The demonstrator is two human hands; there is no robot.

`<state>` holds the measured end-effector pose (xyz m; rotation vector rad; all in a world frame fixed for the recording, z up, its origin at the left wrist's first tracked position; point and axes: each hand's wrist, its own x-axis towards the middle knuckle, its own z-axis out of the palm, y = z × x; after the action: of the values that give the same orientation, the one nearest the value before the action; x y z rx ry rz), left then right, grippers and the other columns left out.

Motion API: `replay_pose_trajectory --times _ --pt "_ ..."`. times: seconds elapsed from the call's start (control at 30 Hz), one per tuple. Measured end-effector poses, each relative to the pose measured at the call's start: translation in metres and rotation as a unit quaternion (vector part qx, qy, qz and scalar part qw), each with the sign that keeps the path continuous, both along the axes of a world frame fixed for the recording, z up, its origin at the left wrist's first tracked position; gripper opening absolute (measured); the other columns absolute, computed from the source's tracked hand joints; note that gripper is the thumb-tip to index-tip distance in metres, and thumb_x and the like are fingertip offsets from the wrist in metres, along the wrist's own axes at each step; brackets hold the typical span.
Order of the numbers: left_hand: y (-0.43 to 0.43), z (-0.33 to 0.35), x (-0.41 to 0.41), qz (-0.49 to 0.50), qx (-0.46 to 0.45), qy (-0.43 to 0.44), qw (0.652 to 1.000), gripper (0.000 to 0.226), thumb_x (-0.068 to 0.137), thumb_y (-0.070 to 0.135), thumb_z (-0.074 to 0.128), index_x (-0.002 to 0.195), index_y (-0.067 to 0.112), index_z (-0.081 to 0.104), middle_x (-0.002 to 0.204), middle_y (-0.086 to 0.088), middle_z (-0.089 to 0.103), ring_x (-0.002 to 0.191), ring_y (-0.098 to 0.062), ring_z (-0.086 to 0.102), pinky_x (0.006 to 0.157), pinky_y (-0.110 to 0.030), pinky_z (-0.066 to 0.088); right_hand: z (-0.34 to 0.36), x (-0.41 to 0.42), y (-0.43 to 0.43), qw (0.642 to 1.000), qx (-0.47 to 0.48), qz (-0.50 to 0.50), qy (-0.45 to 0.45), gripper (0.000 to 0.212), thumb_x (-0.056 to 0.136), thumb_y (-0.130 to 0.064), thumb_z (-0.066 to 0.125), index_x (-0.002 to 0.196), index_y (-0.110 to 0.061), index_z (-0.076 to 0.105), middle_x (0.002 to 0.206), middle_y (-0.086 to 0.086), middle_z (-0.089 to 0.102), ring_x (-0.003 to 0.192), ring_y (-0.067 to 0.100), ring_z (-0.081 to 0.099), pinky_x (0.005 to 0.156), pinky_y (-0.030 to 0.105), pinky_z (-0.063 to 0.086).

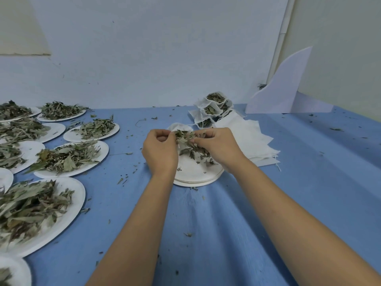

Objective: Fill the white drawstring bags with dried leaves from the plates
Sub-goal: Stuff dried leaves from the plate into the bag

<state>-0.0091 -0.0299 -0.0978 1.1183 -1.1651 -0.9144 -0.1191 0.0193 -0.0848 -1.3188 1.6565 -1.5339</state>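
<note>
— Both hands are working over the middle of the table. The left hand (159, 150) has its fingers curled and pinches the rim of a white bag (179, 127). The right hand (216, 148) grips a clump of dried leaves (190, 146) between thumb and fingertips.

— Where does the clump sit against the bag?

— Right at its mouth, between the two hands and touching both. From where I stand I can't tell how much of it is inside, because the leaves cover the opening.

— And underneath?

— A stack of plates (195, 176), white paper ones. The top one is mostly bare, with a few leaves lying on it under the right hand. The bag's far edge shows just behind the knuckles.

— Any bags done?

— Yes, filled bags (214, 106) are heaped behind the right hand, close to the wall, with leaves showing at their tops. Just beside them on the right lies a flat pile of empty bags (255, 139), and its near edge runs close to the right wrist.

— And the supply?

— It's off to the left, well apart from the hands. Several loaded plates (82, 153) are heaped with leaves, and some overlap at the rims. A blue cloth (226, 223) covers the table, creased, with leaf crumbs scattered across it. In the far right corner a white board (284, 85) stands against the wall.
</note>
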Motion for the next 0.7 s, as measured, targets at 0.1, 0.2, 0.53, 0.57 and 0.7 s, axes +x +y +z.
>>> replay_pose_trajectory --times 0.1,0.2,0.53,0.57,0.7 --pt "0.0001 -0.0003 -0.0003 -0.042 -0.001 -0.006 0.999 0.020 0.081 0.010 0.066 0.073 0.026 0.057 0.074 0.003 0.063 0.073 -0.016 0.063 0.064 -0.021 0.048 -0.0050 -0.0019 -0.0038 0.998 -0.007 -0.060 -0.010 0.022 0.079 -0.008 0.073 0.069 -0.028 0.073 0.080 0.008 0.073 0.081 0.023 0.067 0.089 0.049 0.052" --pt "0.0026 0.0002 -0.0023 -0.092 -0.018 -0.038 0.995 0.019 0.080 0.010 0.067 0.075 0.027 0.061 0.072 0.007 0.061 0.066 -0.006 0.058 0.058 -0.011 0.045 -0.0066 -0.0030 -0.0056 0.995 -0.008 -0.101 0.009 0.009 0.079 -0.012 0.073 0.077 -0.021 0.076 0.076 0.007 0.073 0.074 0.018 0.066 0.078 0.038 0.056" --pt "0.0022 0.0014 -0.0015 -0.218 -0.022 -0.049 0.975 0.019 0.086 0.006 0.060 0.083 0.025 0.059 0.081 0.005 0.060 0.077 -0.009 0.059 0.070 -0.019 0.048 -0.0084 0.0016 -0.0066 0.987 0.011 -0.134 0.089 0.018 0.083 -0.007 0.060 0.082 0.010 0.068 0.077 0.028 0.065 0.060 0.017 0.045 0.056 0.027 0.035" --pt "0.0014 0.0014 -0.0006 -0.234 -0.022 -0.050 0.971 0.019 0.086 0.006 0.061 0.085 0.024 0.059 0.083 0.005 0.060 0.080 -0.010 0.059 0.074 -0.021 0.049 -0.0086 0.0011 -0.0072 0.987 0.012 -0.137 0.089 0.018 0.083 -0.007 0.060 0.079 0.009 0.068 0.075 0.028 0.065 0.060 0.016 0.044 0.056 0.027 0.034" --pt "0.0006 -0.0025 0.0022 -0.273 -0.031 -0.065 0.959 0.025 0.079 0.005 0.073 0.089 0.022 0.058 0.084 0.003 0.059 0.073 -0.007 0.056 0.072 -0.015 0.049 -0.0120 -0.0005 -0.0082 0.988 0.021 -0.134 0.068 0.015 0.082 -0.008 0.061 0.079 0.003 0.072 0.075 0.021 0.069 0.061 0.013 0.049 0.058 0.027 0.040"
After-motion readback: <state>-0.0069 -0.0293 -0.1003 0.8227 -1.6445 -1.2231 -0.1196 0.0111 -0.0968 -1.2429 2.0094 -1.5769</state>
